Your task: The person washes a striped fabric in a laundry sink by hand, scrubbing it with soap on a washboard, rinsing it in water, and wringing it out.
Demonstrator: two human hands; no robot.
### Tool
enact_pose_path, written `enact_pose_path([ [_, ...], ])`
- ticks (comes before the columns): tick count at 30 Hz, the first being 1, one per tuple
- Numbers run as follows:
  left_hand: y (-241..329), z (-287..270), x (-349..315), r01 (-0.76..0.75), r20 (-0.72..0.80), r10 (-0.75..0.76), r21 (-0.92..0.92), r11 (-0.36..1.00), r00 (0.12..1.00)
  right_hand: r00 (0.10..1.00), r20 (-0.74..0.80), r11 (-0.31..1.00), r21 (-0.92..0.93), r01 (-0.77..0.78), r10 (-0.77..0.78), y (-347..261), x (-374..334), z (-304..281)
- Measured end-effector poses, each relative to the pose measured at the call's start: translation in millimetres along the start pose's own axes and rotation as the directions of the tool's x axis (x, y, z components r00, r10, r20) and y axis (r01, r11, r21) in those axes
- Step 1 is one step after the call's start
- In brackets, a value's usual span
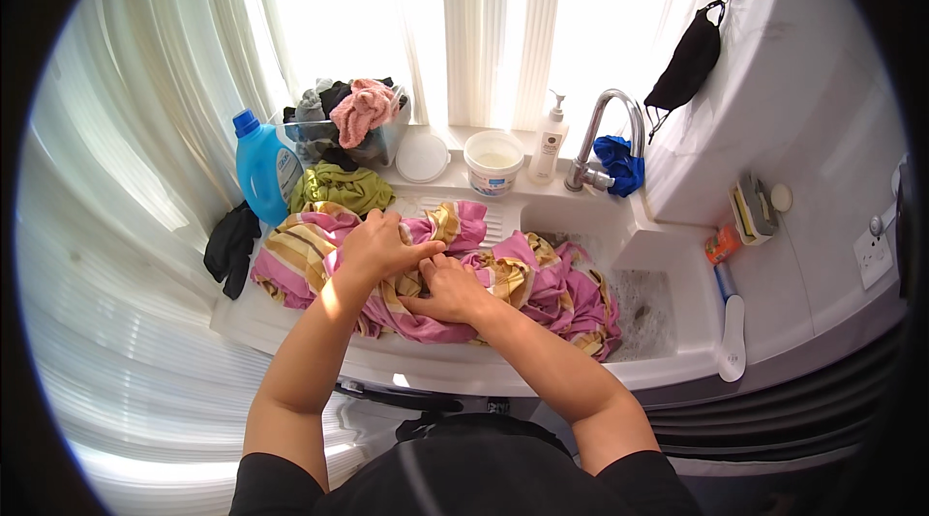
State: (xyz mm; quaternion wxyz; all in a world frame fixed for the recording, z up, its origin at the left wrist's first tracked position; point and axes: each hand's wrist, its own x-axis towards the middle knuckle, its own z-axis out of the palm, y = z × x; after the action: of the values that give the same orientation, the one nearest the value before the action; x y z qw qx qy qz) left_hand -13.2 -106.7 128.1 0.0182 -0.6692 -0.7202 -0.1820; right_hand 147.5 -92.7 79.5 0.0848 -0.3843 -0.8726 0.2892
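Note:
A large pink, yellow and white striped cloth [566, 298] lies bunched over the white washboard and hangs down into the sink basin on the right. My left hand [379, 245] grips its middle, fingers curled down into the folds and thumb stretched to the right. Just right of it and nearer to me, my right hand [451, 290] is closed on the same cloth, its fingertips pushed into a fold. The two hands almost touch. Folds partly hide the fingertips of both.
Soapy water fills the basin [646, 298]. Behind stand a blue detergent bottle [261, 168], a clothes-filled bin [387, 144], a white tub [494, 164], a pump bottle [548, 144] and a curved faucet [590, 144]. A green cloth [344, 189] and a white brush [733, 342] flank the washboard and basin.

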Motion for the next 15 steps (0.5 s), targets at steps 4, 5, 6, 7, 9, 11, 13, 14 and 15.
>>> enact_pose_path([
  [4,-37.9,31.0,8.4,0.127,0.128,-0.108,-0.147,0.981,0.986,0.999,-0.032,0.991,0.133,0.026,-0.022,24.8,-8.4,-2.2],
  [5,-52.7,35.2,6.9,0.177,0.118,-0.143,-0.359,0.916,0.983,0.964,-0.264,0.956,0.276,0.098,-0.023,47.0,-9.7,9.6],
  [6,-71.1,35.1,2.2,0.223,0.119,-0.188,-0.548,0.807,0.975,0.969,-0.241,0.926,0.375,0.052,0.044,51.4,-16.2,4.2],
  [7,-84.2,36.1,-4.0,0.253,0.129,-0.232,-0.71,0.658,0.964,0.972,-0.212,0.883,0.47,0.006,0.106,54.7,-23.4,-2.3],
  [9,-90.6,30.4,-26.5,0.221,0.137,-0.267,-0.922,0.317,0.954,0.966,-0.239,0.919,0.395,0.005,0.097,52.3,-38.9,-17.6],
  [11,-91.8,22.5,-44.8,0.209,0.173,-0.306,-0.974,0.089,0.936,0.897,-0.426,0.891,0.444,0.092,0.12,57.0,-48.9,-26.6],
  [13,-92.1,16.3,-66.1,0.256,0.232,-0.373,-0.967,0.014,0.898,0.791,-0.533,0.653,0.719,0.237,0.3,56.3,-56.7,-61.4],
  [14,-89.0,11.5,-74.5,0.216,0.229,-0.355,-0.973,-0.075,0.907,0.721,-0.563,0.476,0.803,0.359,0.405,63.8,-59.6,-77.0],
  [15,-81.4,7.7,-79.6,0.186,0.219,-0.327,-0.974,-0.129,0.919,0.636,-0.635,0.475,0.765,0.435,0.439,71.8,-62.7,-93.5],
])
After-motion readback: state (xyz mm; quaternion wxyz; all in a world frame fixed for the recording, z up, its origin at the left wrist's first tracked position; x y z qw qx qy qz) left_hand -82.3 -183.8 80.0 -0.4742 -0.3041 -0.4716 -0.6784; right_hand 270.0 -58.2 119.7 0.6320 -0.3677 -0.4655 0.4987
